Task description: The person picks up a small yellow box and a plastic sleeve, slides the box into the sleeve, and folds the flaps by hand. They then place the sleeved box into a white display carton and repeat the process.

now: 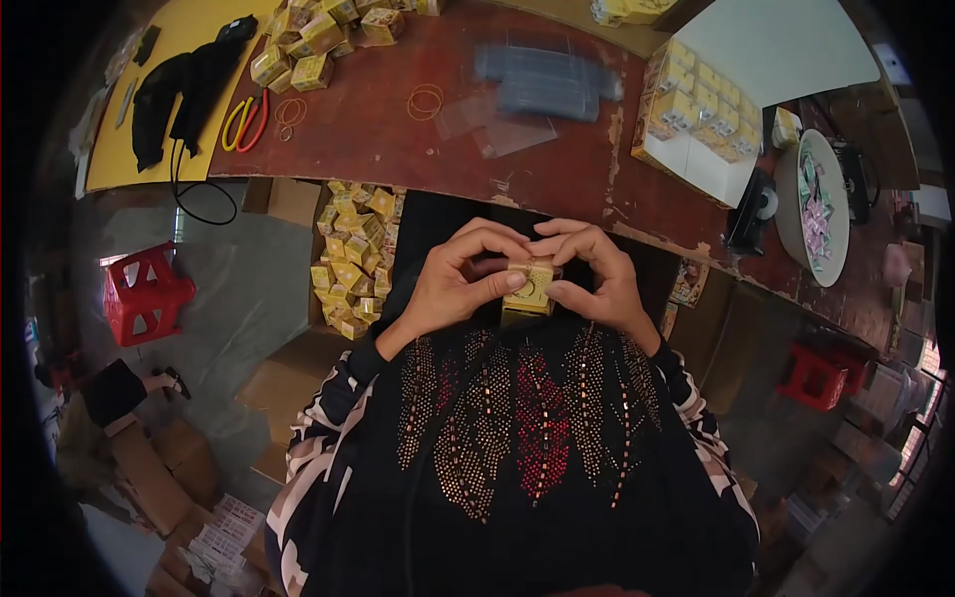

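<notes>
A small yellow box (535, 289) is held close to the chest, below the table's front edge. My left hand (460, 271) grips it from the left, with the thumb on its printed face. On the other side, my right hand (602, 277) has bent fingers at the box's top edge and its thumb by the right side. The fingertips hide part of the top. To the left below the table, a cardboard carton (320, 214) holds many similar yellow boxes (353, 254).
On the red table (368, 109) lie piled yellow boxes (323, 35), scissors (246, 124), rubber bands (426, 101) and clear plastic sheets (547, 85). At right are an open white carton (686, 171) of boxes and a bowl (838, 214) of small packets. Red stools (149, 294) stand on the floor.
</notes>
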A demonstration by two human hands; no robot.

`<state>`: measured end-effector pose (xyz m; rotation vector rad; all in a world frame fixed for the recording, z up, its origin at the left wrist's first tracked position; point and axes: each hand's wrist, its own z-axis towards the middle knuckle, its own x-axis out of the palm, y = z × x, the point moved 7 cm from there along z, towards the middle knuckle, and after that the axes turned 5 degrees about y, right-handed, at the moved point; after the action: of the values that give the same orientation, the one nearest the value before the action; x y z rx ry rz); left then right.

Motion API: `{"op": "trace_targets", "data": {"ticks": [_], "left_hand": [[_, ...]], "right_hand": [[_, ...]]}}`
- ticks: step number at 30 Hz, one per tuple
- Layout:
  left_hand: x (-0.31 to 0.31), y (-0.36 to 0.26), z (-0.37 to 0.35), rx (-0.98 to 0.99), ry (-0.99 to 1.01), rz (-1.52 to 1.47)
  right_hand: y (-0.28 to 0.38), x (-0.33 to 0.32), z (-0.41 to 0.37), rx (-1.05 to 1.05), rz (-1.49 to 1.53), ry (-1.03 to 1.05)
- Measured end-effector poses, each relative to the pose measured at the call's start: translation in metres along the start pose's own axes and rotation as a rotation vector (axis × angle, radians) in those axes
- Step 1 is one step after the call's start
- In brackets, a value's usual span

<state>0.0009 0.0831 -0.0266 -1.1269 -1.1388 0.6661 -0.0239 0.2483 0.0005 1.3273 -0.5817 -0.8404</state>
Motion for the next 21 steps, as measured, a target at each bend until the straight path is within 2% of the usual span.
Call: {"op": "trace_targets", "data": {"ticks": [3, 6, 8, 9, 11, 19, 21], "left_hand": [[0.003, -0.007, -0.001, -0.034, 0.056, 0.073], [0.004, -0.017, 0.001, 0.002, 0.072, 0.055], [0.004, -0.028, 0.004, 0.036, 0.105, 0.379], [0.005, -0.032, 0.006, 0.036, 0.108, 0.378], [0.01, -0.045, 0.009, 0.125, 0.105, 0.508], [0.009, -0.052, 0.013, 0.118, 0.04, 0.557], [0.008, -0.048, 0.012, 0.124, 0.054, 0.595]], "right_hand": [[-0.002, -0.004, -0.003, 0.105, 0.015, 0.059], [0.005, 0.001, 0.0, 0.22, 0.117, 0.031], [0.015, 0.002, 0.004, 0.278, 0.11, 0.055], [0.014, 0.004, 0.004, 0.335, 0.106, 0.078], [0.016, 0.003, 0.005, 0.317, 0.065, 0.057], [0.018, -0.002, 0.011, 0.338, 0.048, 0.011], [0.012, -0.003, 0.008, 0.278, 0.007, 0.037]]}}
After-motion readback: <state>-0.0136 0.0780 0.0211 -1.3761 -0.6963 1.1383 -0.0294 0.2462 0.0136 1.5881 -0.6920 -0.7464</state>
